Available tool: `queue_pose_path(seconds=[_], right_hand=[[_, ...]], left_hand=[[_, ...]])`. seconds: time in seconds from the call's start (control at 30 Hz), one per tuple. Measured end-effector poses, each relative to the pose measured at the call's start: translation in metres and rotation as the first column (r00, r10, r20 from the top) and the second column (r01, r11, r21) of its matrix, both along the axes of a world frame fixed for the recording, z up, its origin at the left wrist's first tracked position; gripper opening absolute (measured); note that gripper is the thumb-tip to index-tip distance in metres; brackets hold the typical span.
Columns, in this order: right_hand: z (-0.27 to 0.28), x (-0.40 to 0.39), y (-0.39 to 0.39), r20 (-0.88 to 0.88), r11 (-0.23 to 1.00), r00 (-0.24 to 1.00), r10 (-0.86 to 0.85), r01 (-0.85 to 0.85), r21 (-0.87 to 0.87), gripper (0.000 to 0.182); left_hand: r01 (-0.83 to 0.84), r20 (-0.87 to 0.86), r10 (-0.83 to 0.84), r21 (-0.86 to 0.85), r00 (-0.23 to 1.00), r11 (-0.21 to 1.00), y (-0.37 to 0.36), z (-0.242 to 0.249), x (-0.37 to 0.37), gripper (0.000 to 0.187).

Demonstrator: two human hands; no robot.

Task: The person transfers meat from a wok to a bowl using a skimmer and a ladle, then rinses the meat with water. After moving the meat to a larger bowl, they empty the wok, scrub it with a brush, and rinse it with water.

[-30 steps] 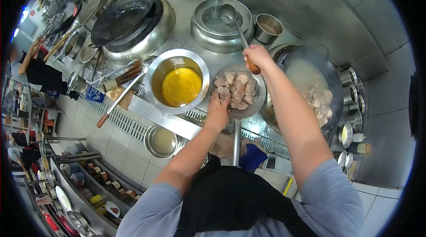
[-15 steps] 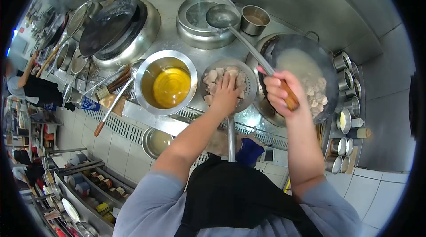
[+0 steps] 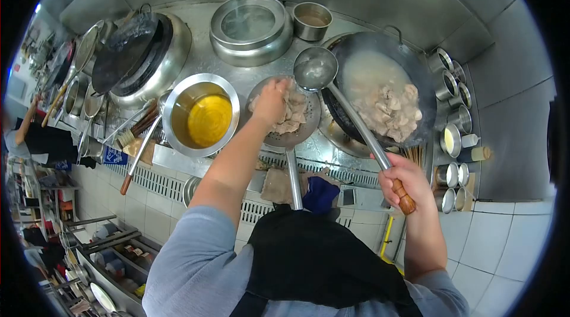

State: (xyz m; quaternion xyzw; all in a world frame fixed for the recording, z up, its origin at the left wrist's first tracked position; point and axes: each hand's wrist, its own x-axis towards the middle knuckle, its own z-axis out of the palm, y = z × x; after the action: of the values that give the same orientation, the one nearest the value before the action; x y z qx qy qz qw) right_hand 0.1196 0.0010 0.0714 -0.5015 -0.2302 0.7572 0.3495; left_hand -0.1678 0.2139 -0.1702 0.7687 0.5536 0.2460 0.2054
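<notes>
At wok edge [image 3: 430, 85]: ladle [image 3: 358, 125] (held)

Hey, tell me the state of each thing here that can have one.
Left hand: touching meat pieces.
Right hand: closed around ladle.
Ladle: held, bowl facing up.
Perforated strainer: holding the meat pieces.
Right wok: uncovered, holding cloudy liquid and pale meat.
Steel pot: uncovered, holding yellow liquid.
Small pot: uncovered, holding brownish liquid.
Left wok: contents unclear.
Blue cloth: crumpled.
</notes>
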Motion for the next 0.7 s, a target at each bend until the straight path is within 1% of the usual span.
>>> queue_pose_path(seconds=[0.03, 0.07, 0.1, 0.13, 0.17, 0.23, 0.27, 0.33, 0.37, 0.43, 0.47, 0.53, 0.57, 0.63, 0.67, 0.7], right_hand=[[-0.001, 0.003, -0.006, 0.022, 1.0, 1.0, 0.012, -0.012, -0.002, 0.043], [0.001, 0.005, -0.011, 0.02, 1.0, 1.0, 0.011, -0.011, -0.003, 0.043], [0.003, 0.006, -0.015, 0.015, 1.0, 1.0, 0.015, -0.014, -0.018, 0.043], [0.006, 0.006, -0.018, 0.009, 0.999, 1.0, 0.019, -0.019, -0.032, 0.044], [0.006, 0.007, -0.02, 0.007, 0.999, 1.0, 0.02, -0.02, -0.028, 0.044], [0.007, 0.008, -0.024, 0.133, 0.996, 0.987, 0.087, -0.089, 0.006, 0.047], [0.007, 0.007, -0.026, 0.135, 0.996, 0.987, 0.085, -0.086, 0.006, 0.047], [0.007, 0.001, -0.028, 0.389, 0.977, 0.908, 0.155, -0.198, 0.074, 0.047], [0.006, 0.0, -0.029, 0.392, 0.977, 0.907, 0.155, -0.198, 0.074, 0.047], [0.002, -0.001, -0.033, 0.563, 0.959, 0.807, 0.18, -0.271, 0.081, 0.052], [0.001, -0.002, -0.034, 0.562, 0.96, 0.807, 0.18, -0.269, 0.08, 0.052], [-0.004, -0.003, -0.036, 0.575, 0.962, 0.804, 0.154, -0.255, 0.099, 0.052], [-0.006, -0.003, -0.036, 0.571, 0.961, 0.806, 0.156, -0.257, 0.1, 0.052], [-0.012, -0.005, -0.034, 0.622, 0.944, 0.768, 0.153, -0.299, 0.137, 0.053], [-0.016, -0.007, -0.031, 0.619, 0.943, 0.77, 0.153, -0.302, 0.142, 0.053], [-0.021, -0.011, -0.026, 0.65, 0.937, 0.745, 0.15, -0.317, 0.147, 0.053]], left_hand=[[0.003, -0.002, -0.003, 0.0, 1.0, 1.0, -0.013, 0.008, 0.005, 0.052], [0.132, -0.259, -0.125, 0.008, 0.958, 0.991, -0.03, 0.016, 0.012, 0.052], [0.254, -0.498, -0.229, -0.018, 0.836, 0.967, -0.046, 0.028, 0.018, 0.053], [0.253, -0.531, -0.246, -0.06, 0.811, 0.966, -0.056, 0.037, 0.021, 0.062], [0.251, -0.533, -0.242, -0.057, 0.811, 0.966, -0.054, 0.036, 0.024, 0.062], [0.106, -0.532, -0.09, 0.0, 0.842, 0.994, -0.05, 0.032, 0.03, 0.057], [0.109, -0.53, -0.092, 0.0, 0.843, 0.994, -0.045, 0.032, 0.032, 0.057], [0.033, -0.44, -0.093, -0.143, 0.893, 0.989, -0.023, 0.036, 0.036, 0.041], [0.033, -0.437, -0.093, -0.142, 0.895, 0.989, -0.013, 0.033, 0.035, 0.041], [-0.093, -0.314, 0.082, -0.02, 0.946, 0.996, 0.005, 0.021, 0.023, 0.025], [-0.09, -0.314, 0.079, -0.022, 0.946, 0.996, 0.02, 0.02, 0.013, 0.025], [-0.145, -0.044, 0.139, -0.212, 0.989, 0.966, 0.042, 0.026, -0.007, 0.017], [-0.148, -0.049, 0.14, -0.212, 0.989, 0.966, 0.041, 0.028, -0.008, 0.017], [-0.081, -0.059, 0.072, -0.168, 0.996, 0.982, 0.033, 0.051, -0.006, 0.013], [-0.007, -0.045, 0.001, -0.143, 0.999, 0.99, 0.03, 0.04, -0.002, 0.014], [0.066, -0.032, -0.071, -0.118, 0.997, 0.991, 0.026, 0.023, 0.005, 0.016]])
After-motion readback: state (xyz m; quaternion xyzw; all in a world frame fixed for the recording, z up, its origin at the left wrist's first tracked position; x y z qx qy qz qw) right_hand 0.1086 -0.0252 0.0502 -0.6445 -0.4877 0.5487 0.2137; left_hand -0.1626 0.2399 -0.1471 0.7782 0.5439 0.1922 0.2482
